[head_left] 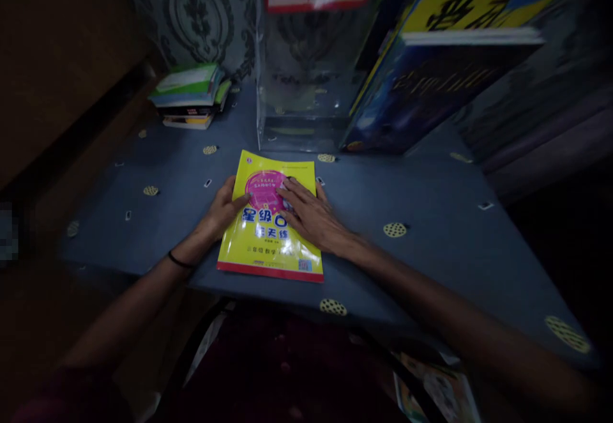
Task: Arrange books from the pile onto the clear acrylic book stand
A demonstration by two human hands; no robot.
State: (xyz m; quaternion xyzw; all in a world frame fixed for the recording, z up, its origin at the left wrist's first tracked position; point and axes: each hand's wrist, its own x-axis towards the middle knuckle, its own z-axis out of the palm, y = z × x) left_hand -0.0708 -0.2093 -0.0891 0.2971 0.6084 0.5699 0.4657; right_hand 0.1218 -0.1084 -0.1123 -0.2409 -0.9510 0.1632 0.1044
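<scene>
The left hand holds the left edge of a yellow paper-covered book with a pink round print and red bottom strip; its thumb lies on the cover, while the other fingers are mostly hidden. The right hand is laid flat over the right half of the cover, fingers extended, not pinching.

The book lies between both hands, near the middle of the frame, its red strip close to the front table edge. To the right, a wide stretch of blue-grey tablecloth with pale yellow dotted ovals gives room for moving; to the left the stretch is narrower. Beyond the book's top edge, near but apart, stands a clear plastic holder. At upper right, a dark blue thick book leans tilted; at upper left is a small stack of books. Behind is grey patterned wallpaper, dimly lit.
</scene>
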